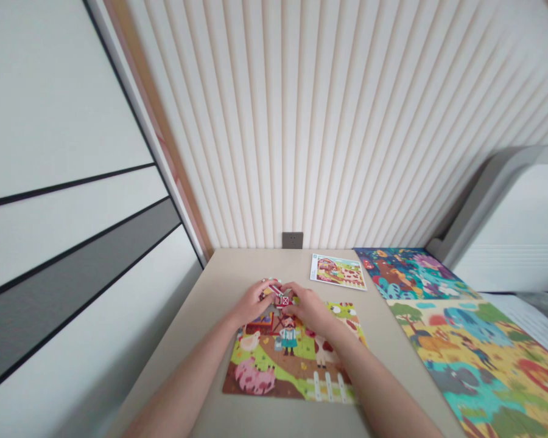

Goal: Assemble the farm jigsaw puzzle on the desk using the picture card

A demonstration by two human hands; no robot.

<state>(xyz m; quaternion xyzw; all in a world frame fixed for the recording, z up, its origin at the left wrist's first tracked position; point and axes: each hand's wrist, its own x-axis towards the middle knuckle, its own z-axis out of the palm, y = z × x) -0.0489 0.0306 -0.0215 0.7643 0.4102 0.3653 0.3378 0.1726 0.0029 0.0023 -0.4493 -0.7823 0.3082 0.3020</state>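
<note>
A farm jigsaw puzzle [274,359] lies on the table, showing a farmer, a pink pig, a hen, a cow and a white fence. At its far edge, both my hands meet around a red-and-white barn puzzle piece [284,300]. My left hand [252,303] has its fingers closed at the piece's left side. From the right, my right hand [309,308] curls its thumb and fingers around the other side. My fingers cover part of the barn area, and whether the piece is seated or slightly raised cannot be told.
Behind the puzzle lies a reference picture card [338,271] of the farm scene. On the right are a dark blue animal puzzle [415,272] and a yellow safari puzzle [484,359]. A socket [293,240] sits on the ribbed wall [265,134]; a white cabinet [73,255] stands left.
</note>
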